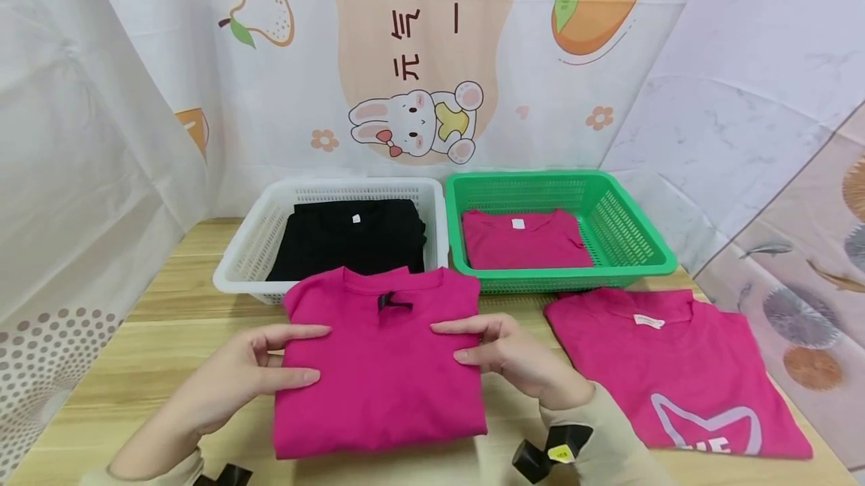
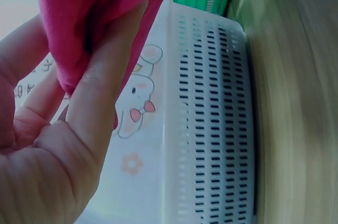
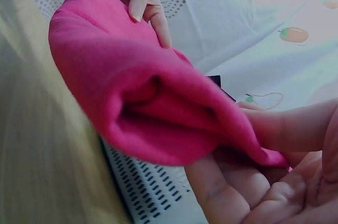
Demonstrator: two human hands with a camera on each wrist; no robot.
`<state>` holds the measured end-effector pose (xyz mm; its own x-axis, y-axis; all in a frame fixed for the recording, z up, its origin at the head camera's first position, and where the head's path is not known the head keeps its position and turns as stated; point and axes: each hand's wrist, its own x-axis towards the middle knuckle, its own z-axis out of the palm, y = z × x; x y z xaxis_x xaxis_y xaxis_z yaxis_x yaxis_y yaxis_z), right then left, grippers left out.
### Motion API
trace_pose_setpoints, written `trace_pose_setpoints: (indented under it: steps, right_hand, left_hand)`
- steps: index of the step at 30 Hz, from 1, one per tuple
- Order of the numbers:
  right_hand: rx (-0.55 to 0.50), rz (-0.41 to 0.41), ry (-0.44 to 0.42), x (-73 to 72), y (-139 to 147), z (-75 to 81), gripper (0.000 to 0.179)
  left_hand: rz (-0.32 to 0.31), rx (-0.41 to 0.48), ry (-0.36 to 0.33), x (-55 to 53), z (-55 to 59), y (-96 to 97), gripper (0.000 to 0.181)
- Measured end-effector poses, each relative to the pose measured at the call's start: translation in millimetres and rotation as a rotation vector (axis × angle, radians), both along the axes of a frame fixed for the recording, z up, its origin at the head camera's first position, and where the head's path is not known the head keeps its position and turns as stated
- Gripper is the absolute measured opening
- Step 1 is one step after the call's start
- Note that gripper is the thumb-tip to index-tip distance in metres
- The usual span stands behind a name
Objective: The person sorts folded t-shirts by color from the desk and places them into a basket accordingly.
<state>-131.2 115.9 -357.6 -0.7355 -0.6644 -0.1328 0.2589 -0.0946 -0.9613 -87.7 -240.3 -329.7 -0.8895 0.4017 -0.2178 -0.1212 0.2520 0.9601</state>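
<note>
A folded pink T-shirt (image 1: 381, 373) with a black neck tag is held up off the table by both hands. On its left edge my left hand (image 1: 250, 373) grips the cloth, thumb and index finger on top and other fingers beneath. The right edge is gripped the same way by my right hand (image 1: 513, 358). In the right wrist view the folded layers of the shirt (image 3: 142, 108) show at its open side, with the right hand's fingers (image 3: 222, 187) under it. In the left wrist view cloth (image 2: 79, 18) sits pinched in the left hand.
Behind the held shirt stands a white basket (image 1: 226, 268) with folded black shirts (image 1: 351, 238). Beside it a green basket (image 1: 649, 253) contains a folded pink shirt (image 1: 523, 242). Another pink T-shirt (image 1: 682, 366) with a printed outline lies on the wooden table (image 1: 169, 306) at right.
</note>
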Motion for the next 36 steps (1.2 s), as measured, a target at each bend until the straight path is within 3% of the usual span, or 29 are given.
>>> trace_pose_setpoints:
  steps: [6, 15, 22, 29, 36]
  right_hand:
    - [0.022, -0.046, 0.021, -3.5, 11, 10.0, 0.044]
    - [0.054, -0.117, 0.060, -7.4, 25, 21.4, 0.046]
    - [0.041, -0.199, 0.094, -11.1, 31, 29.2, 0.043]
    - [0.079, -0.301, 0.149, -15.0, 39, 37.9, 0.043]
    - [0.018, -0.324, 0.104, -22.2, 47, 45.9, 0.044]
  left_hand:
    - [0.080, -0.060, 0.072, 1.1, 8.0, 16.2, 0.068]
    - [0.150, -0.116, 0.106, 0.8, 19.1, 36.0, 0.065]
    - [0.215, -0.057, 0.154, -6.9, 21.0, 49.0, 0.051]
    - [0.340, -0.049, 0.165, -17.5, 25.2, 64.2, 0.035]
    - [0.357, 0.046, 0.150, -31.0, 24.5, 79.1, 0.038]
